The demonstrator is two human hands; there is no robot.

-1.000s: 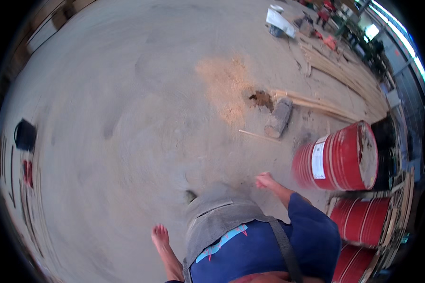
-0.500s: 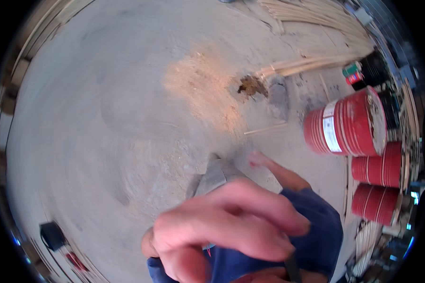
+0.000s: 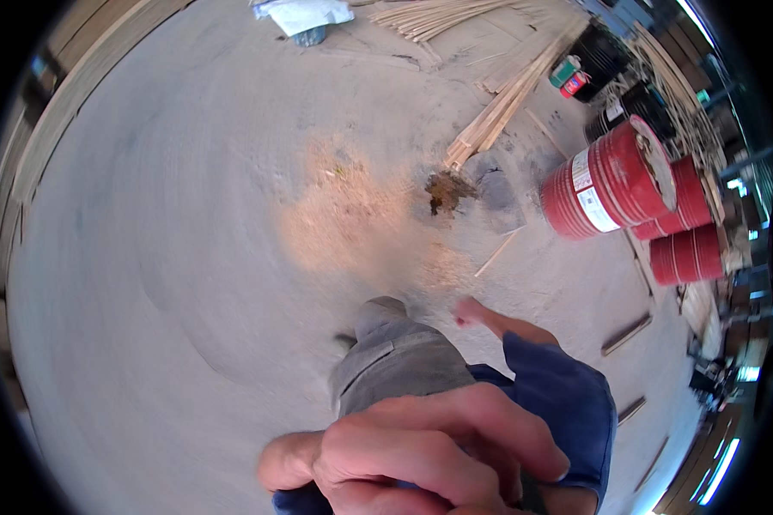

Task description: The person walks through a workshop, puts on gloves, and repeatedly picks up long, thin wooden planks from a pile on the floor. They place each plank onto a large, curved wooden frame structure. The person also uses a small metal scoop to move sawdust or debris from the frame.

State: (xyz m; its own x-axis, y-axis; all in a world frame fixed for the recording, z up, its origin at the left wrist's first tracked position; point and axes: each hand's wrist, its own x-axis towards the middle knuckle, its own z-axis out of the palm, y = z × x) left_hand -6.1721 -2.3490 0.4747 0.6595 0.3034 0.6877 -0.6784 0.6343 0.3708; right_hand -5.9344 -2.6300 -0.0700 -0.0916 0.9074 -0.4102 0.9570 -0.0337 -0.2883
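My left hand (image 3: 429, 446) looms large at the bottom, close to the camera, its fingers curled inward. A dark strip (image 3: 531, 496) shows beside its fingertips; whatever the fingers hold, if anything, is hidden. My right hand (image 3: 468, 311) hangs at the end of a bent arm with a blue sleeve (image 3: 563, 386). It is small, a little blurred and closed, with nothing seen in it. Between the two hands my leg in grey trousers (image 3: 399, 365) steps over the floor. Ahead of my foot lies a patch of sawdust (image 3: 352, 219).
Red drums (image 3: 610, 184) stand at the right, with black drums (image 3: 601, 56) behind. Wooden strips (image 3: 507, 103) lie ahead, next to a brown stain (image 3: 447, 190). A thin stick (image 3: 498, 251) and short wood pieces (image 3: 627, 335) are on the floor. Timber (image 3: 77, 94) borders the far left.
The view has turned and moved ahead, so the drums appear turned and higher. My left hand sits lower in view. A bluish object with a pale sheet now shows at the far edge.
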